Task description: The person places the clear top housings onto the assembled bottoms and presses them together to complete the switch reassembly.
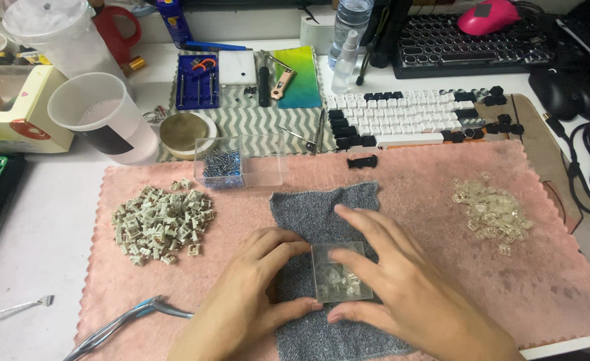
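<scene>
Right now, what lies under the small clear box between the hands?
The clear box rests on a grey cloth, which lies on a pink towel. The left hand and right hand cover part of the cloth.

There is a single view, from a camera worn on the person's head. It looks steeply down and forward over a desk, close to the work. The left hand (241,294) and right hand (402,287) enter from the near edge and fill the lower middle. The pink mat (522,281) spans the middle ground, and a keyboard (409,120) lies toward the far side.
</scene>
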